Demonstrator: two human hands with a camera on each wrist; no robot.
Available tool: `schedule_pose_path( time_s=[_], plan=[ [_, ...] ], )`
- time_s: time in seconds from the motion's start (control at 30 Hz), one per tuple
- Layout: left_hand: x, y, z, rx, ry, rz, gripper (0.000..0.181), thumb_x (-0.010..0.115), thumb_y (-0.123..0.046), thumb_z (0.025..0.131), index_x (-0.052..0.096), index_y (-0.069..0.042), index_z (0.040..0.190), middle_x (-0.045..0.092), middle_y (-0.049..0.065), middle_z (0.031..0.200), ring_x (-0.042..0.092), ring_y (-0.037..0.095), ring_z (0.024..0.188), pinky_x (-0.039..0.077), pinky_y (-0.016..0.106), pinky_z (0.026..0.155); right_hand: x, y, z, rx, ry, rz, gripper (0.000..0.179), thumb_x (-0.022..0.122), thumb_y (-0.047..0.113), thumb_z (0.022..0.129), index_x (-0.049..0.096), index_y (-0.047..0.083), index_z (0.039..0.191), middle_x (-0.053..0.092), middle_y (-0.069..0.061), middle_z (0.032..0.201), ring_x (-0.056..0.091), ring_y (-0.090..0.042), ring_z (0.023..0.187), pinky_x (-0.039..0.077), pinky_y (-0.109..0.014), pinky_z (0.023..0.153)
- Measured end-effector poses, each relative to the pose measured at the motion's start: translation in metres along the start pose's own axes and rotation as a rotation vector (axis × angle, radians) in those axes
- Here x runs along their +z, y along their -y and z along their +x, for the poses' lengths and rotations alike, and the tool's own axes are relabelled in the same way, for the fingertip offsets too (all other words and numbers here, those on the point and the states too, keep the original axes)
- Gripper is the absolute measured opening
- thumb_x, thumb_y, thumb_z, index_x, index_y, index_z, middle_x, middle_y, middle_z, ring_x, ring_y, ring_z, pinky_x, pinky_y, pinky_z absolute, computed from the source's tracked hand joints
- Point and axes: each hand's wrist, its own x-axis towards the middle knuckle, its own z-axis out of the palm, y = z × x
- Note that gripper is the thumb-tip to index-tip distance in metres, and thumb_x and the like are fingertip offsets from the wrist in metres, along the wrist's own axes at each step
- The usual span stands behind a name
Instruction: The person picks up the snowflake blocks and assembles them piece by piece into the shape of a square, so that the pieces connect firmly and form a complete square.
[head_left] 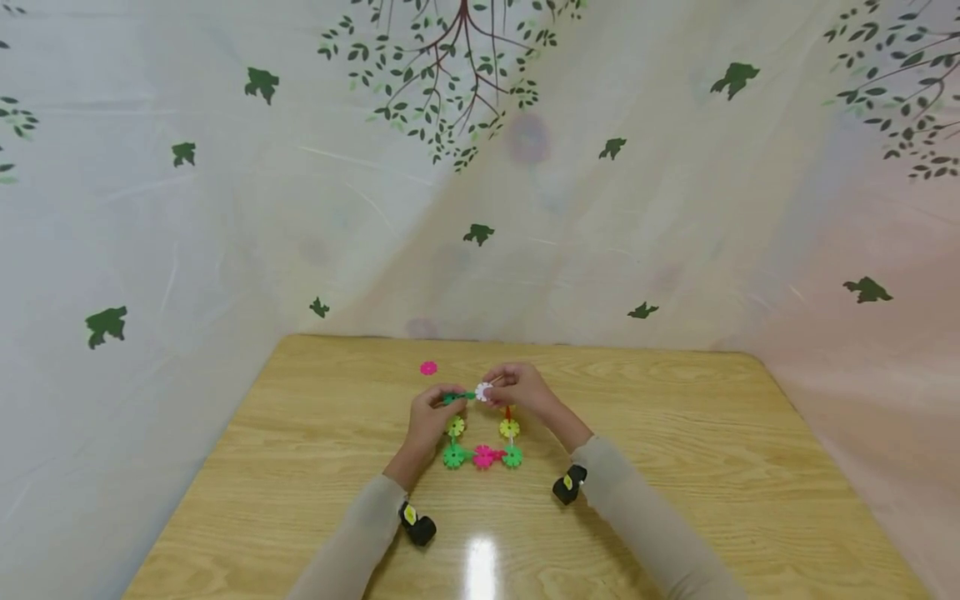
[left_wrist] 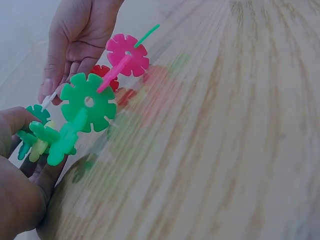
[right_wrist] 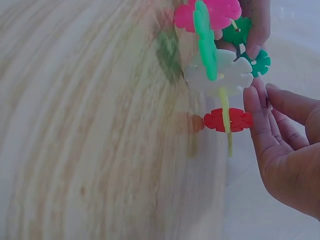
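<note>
Notched plastic flower discs, slotted together into a roughly square chain, lie on the table between the hands. At its upper left corner my left hand [head_left: 427, 423] grips a dark green disc [head_left: 452, 399]. My right hand [head_left: 527, 392] pinches a white disc [head_left: 482, 391], which meets the green discs along the far side. Toward me the chain has a green disc [head_left: 453, 456], a pink disc [head_left: 483, 456] and another green disc [head_left: 512, 456]. Yellow discs sit on both sides, the right yellow disc [head_left: 509, 428] just below a red disc [right_wrist: 229, 120]. Fingers partly hide the far side.
A loose pink disc [head_left: 428, 367] lies beyond my left hand. The wooden table [head_left: 675, 467] reaches back to a pale curtain [head_left: 555, 275] printed with leaves. A black wrist camera [head_left: 417, 525] is strapped over the left sleeve, another wrist camera [head_left: 570, 485] over the right.
</note>
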Motion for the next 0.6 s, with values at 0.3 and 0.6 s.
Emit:
schedule_pose_path(
  time_s=[0.3, 0.6],
  plan=[
    [0.002, -0.005, -0.007, 0.065, 0.008, 0.02, 0.017, 0.073, 0.006, 0.088, 0.071, 0.011, 0.104, 0.069, 0.033, 0.104, 0.064, 0.017, 0.079, 0.052, 0.017, 0.067, 0.004, -0.005, -0.002, 0.005, -0.015, -0.008, 0.022, 0.07, -0.003, 0.093, 0.066, -0.012, 0.112, 0.076, -0.018, 0.091, 0.073, -0.014, 0.073, 0.064, -0.039, 0.074],
    [0.003, -0.026, -0.02, 0.063, 0.042, -0.002, 0.016, 0.068, 0.01, 0.089, 0.068, 0.017, 0.103, 0.066, 0.041, 0.106, 0.069, 0.029, 0.081, 0.055, 0.02, 0.067, 0.009, -0.003, -0.004, 0.008, -0.073, 0.028, 0.02, 0.071, -0.008, 0.09, 0.066, -0.016, 0.107, 0.075, -0.019, 0.088, 0.071, -0.012, 0.068, 0.064, -0.033, 0.069]
  ],
)
